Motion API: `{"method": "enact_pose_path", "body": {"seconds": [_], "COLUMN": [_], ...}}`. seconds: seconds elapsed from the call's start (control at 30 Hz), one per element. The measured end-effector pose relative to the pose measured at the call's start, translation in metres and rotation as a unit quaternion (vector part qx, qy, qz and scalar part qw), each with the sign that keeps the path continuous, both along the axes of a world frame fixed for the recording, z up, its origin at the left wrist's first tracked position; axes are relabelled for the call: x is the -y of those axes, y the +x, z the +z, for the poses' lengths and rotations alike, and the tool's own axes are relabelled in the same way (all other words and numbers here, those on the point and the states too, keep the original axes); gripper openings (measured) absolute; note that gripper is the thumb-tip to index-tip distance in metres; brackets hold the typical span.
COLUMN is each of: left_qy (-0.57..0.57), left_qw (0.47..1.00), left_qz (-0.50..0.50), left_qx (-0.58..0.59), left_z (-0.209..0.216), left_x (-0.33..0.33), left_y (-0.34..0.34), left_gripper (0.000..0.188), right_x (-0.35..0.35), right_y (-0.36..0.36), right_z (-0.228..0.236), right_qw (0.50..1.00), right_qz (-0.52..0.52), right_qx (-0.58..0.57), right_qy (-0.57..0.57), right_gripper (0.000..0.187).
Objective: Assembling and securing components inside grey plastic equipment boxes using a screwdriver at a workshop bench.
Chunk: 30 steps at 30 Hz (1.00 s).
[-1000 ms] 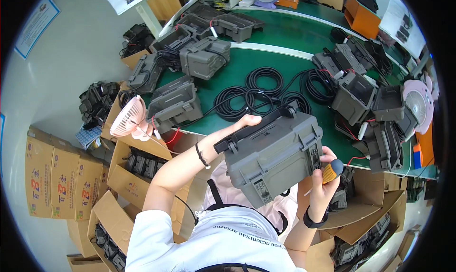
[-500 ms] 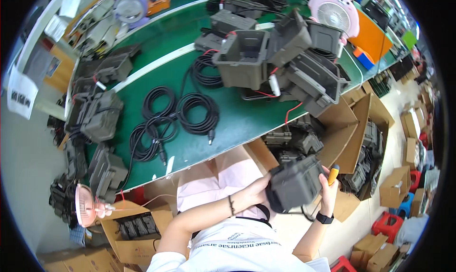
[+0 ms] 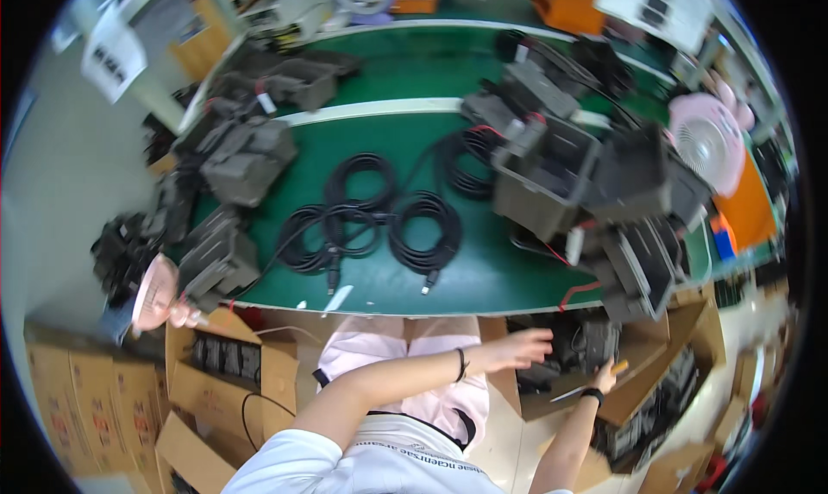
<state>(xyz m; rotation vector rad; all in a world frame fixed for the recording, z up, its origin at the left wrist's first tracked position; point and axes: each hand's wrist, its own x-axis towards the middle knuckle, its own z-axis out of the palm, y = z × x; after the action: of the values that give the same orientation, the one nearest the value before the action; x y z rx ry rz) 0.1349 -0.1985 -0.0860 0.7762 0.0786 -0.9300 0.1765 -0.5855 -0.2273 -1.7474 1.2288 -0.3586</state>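
My left hand [image 3: 522, 349] reaches out over the edge of a carton [image 3: 561, 402], its fingers stretched and nothing in them. Inside that carton, my right hand [image 3: 605, 378] grips a yellow-handled screwdriver [image 3: 620, 367], whose thin shaft points left. Just beyond the right fingers is a dark grey plastic box [image 3: 595, 346]; whether they touch it I cannot tell. Other dark grey boxes lie beneath and beside it. On the green table [image 3: 362, 291] lie coiled black cables [image 3: 425, 232], and open grey boxes [image 3: 552, 175] are heaped to the right.
More grey boxes [image 3: 246, 162] crowd the table's left side. A pink fan [image 3: 155, 294] stands at the near left, above an open carton [image 3: 280, 375]. Another carton [image 3: 634, 442] of dark parts adjoins on the right. At the far right is a pink fan with ears [image 3: 705, 144].
The grey box that was between both hands is now in the carton at the right. My left hand has let go of it. The view has swung to the right-hand carton's left.
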Motion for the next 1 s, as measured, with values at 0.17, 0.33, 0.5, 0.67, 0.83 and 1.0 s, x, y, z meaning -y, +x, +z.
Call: {"method": "enact_pose_path", "body": {"seconds": [0.17,0.33,0.5,0.67,0.83,1.0], "left_qy": [-0.004,0.193,0.33,0.815,0.88,0.738], "left_qw": [0.989,0.882,0.691,0.366,0.21,0.321], "left_qz": [-0.016,0.215,0.598,0.323,0.267,0.255], "left_qx": [0.145,0.371,0.237,0.312,0.333,0.536], "left_z": [0.105,0.207,0.247,0.206,0.179,0.18], "left_x": [-0.088,-0.216,-0.337,-0.46,-0.499,-0.439], "left_y": [-0.051,-0.052,0.033,0.143,0.172,0.231], "left_gripper": [0.045,0.037,0.047,0.06,0.055,0.056], "right_x": [-0.04,0.006,0.005,-0.027,-0.166,-0.21], "right_y": [0.024,0.021,-0.008,-0.049,-0.086,-0.122], "right_z": [-0.048,-0.083,-0.089,-0.077,0.053,0.108], "right_qw": [0.99,0.934,0.946,0.954,0.985,0.975], "right_qz": [-0.043,-0.171,-0.146,-0.106,-0.037,0.095], "right_qx": [0.048,0.16,0.03,0.1,0.165,0.111], "right_qy": [0.124,0.271,0.287,0.262,0.045,-0.168], "right_gripper": [0.074,0.058,0.029,0.018,0.019,0.063]}}
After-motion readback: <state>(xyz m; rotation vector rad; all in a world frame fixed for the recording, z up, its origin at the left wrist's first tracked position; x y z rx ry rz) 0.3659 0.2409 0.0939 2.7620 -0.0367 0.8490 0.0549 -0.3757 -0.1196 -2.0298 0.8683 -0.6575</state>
